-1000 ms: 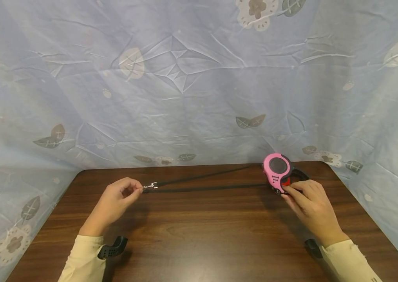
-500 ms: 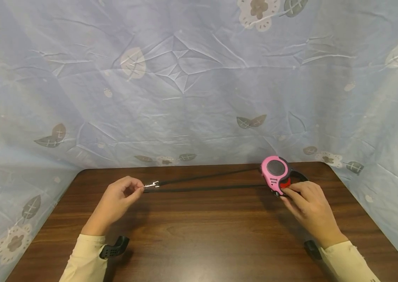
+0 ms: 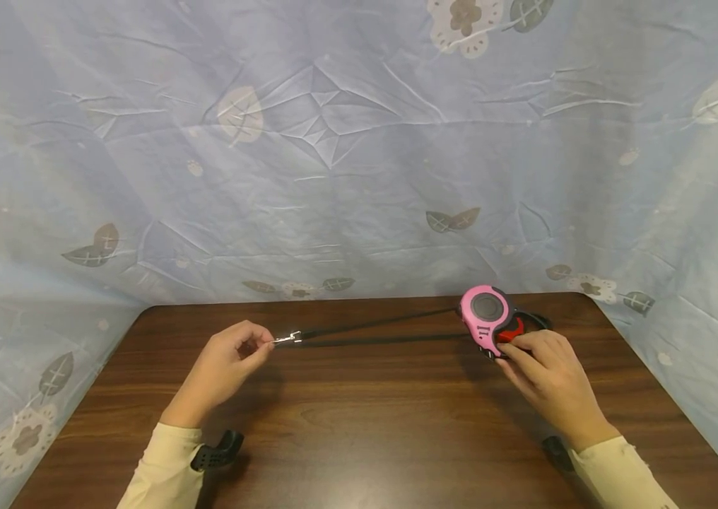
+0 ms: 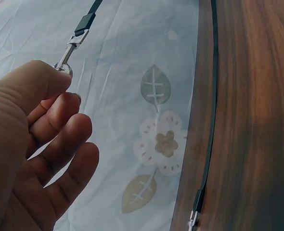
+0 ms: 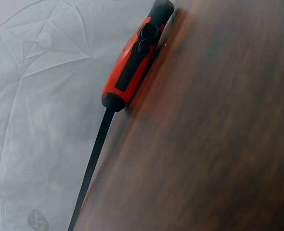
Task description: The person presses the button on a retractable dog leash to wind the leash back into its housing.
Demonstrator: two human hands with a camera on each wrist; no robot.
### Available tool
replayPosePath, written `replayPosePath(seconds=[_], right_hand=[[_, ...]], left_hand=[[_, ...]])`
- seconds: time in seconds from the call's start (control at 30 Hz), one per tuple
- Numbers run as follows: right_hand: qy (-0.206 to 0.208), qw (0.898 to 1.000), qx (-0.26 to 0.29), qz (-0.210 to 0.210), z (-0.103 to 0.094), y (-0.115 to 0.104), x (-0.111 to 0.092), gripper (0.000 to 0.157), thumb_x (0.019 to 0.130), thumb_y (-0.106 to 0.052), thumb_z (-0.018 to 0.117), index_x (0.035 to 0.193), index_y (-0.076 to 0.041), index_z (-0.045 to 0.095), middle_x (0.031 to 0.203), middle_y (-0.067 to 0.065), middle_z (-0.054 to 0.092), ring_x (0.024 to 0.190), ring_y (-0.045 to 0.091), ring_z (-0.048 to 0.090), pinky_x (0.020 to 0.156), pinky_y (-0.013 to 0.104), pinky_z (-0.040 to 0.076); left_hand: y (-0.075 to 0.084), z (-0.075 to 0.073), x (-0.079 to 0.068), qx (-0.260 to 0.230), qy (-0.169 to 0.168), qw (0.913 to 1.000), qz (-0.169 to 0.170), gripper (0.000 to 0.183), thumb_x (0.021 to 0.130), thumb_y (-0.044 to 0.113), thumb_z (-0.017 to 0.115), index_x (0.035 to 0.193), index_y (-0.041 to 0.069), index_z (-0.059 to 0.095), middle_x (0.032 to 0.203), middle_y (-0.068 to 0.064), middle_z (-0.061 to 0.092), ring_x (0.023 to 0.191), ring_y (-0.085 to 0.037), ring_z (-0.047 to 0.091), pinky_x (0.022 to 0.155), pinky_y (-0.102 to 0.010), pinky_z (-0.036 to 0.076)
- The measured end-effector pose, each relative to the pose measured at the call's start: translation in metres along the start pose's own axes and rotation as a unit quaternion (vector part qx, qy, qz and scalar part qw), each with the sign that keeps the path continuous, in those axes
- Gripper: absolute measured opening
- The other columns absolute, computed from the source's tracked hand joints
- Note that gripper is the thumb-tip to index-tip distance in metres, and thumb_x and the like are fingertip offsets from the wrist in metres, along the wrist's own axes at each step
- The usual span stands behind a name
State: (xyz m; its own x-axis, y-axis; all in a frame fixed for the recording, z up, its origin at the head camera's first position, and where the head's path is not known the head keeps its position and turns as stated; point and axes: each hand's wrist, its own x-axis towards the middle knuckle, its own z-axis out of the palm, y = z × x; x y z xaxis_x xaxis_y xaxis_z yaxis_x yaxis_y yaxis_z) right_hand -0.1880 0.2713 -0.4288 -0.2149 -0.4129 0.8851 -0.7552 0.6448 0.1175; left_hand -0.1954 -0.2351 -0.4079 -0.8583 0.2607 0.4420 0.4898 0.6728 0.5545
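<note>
My left hand (image 3: 225,367) pinches the silver clip (image 4: 67,60) between thumb and index finger, its other fingers loosely bent. From that clip a black strap (image 3: 378,324) runs right to a pink retractable dog leash (image 3: 478,318). My right hand (image 3: 552,378) grips the lower end of the pink leash's handle, tilting it above the table. Partly hidden behind it lies a red retractable leash (image 5: 130,62) with black trim. That leash's own strap (image 4: 214,96) lies along the table and ends in a second silver clip (image 4: 193,220). The right wrist view does not show my right hand.
A brown wood-grain table (image 3: 346,424) lies beneath both hands. Pale blue patterned cloth (image 3: 333,198) hangs behind and along both sides. A black wrist mount (image 3: 219,452) sits on my left sleeve.
My left hand has moved a little right with the clip. The right hand has brought the pink leash left and slightly down, so the span between the hands is shorter and more red shows.
</note>
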Motion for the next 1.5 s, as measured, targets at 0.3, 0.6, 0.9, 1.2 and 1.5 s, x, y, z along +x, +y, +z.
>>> replayPosePath(seconds=[0.3, 0.6, 0.9, 1.2, 1.5], right_hand=[[0.009, 1.0, 0.001, -0.004, -0.001, -0.006, 0.004, 0.041, 0.107, -0.033, 0.06, 0.096, 0.002, 0.078, 0.089, 0.013, 0.068, 0.08, 0.035, 0.061, 0.085, 0.047, 0.043], [0.02, 1.0, 0.002, -0.009, 0.001, -0.01, 0.01, 0.039, 0.106, -0.031, 0.061, 0.095, 0.002, 0.078, 0.088, 0.011, 0.068, 0.078, 0.032, 0.061, 0.083, 0.048, 0.044], [0.023, 1.0, 0.009, -0.01, 0.003, -0.012, 0.012, 0.038, 0.106, -0.03, 0.062, 0.096, 0.002, 0.078, 0.088, 0.012, 0.068, 0.08, 0.034, 0.062, 0.083, 0.047, 0.044], [0.024, 0.999, 0.013, -0.019, 0.004, -0.018, 0.013, 0.037, 0.106, -0.029, 0.062, 0.095, 0.003, 0.078, 0.086, 0.011, 0.067, 0.076, 0.031, 0.061, 0.081, 0.046, 0.045], [0.019, 0.999, 0.013, -0.021, 0.005, -0.023, 0.014, 0.038, 0.106, -0.03, 0.061, 0.095, 0.003, 0.078, 0.087, 0.011, 0.068, 0.078, 0.03, 0.062, 0.083, 0.045, 0.044]], left_hand=[[0.006, 0.007, 0.002, 0.0, 0.002, 1.0, 0.005, 0.01, 0.095, 0.01, 0.074, 0.095, 0.019, 0.07, 0.086, 0.012, 0.061, 0.079, -0.007, 0.058, 0.068, -0.027, 0.051], [0.01, 0.005, 0.006, -0.001, 0.0, 1.0, 0.002, 0.004, 0.097, 0.014, 0.073, 0.095, 0.015, 0.07, 0.087, 0.011, 0.062, 0.081, -0.007, 0.058, 0.069, -0.032, 0.053], [0.012, 0.008, 0.013, -0.014, 0.003, 0.9998, 0.012, 0.004, 0.097, 0.014, 0.073, 0.094, 0.014, 0.07, 0.083, 0.009, 0.059, 0.076, -0.008, 0.054, 0.067, -0.024, 0.046], [0.018, 0.014, 0.013, -0.016, -0.005, 0.9998, 0.007, 0.006, 0.098, 0.018, 0.072, 0.095, 0.013, 0.07, 0.087, 0.01, 0.062, 0.079, -0.008, 0.057, 0.07, -0.029, 0.05], [0.029, 0.02, 0.014, -0.024, -0.01, 0.9996, 0.009, 0.006, 0.097, 0.014, 0.072, 0.095, 0.019, 0.07, 0.087, 0.012, 0.062, 0.08, -0.007, 0.059, 0.071, -0.032, 0.054]])
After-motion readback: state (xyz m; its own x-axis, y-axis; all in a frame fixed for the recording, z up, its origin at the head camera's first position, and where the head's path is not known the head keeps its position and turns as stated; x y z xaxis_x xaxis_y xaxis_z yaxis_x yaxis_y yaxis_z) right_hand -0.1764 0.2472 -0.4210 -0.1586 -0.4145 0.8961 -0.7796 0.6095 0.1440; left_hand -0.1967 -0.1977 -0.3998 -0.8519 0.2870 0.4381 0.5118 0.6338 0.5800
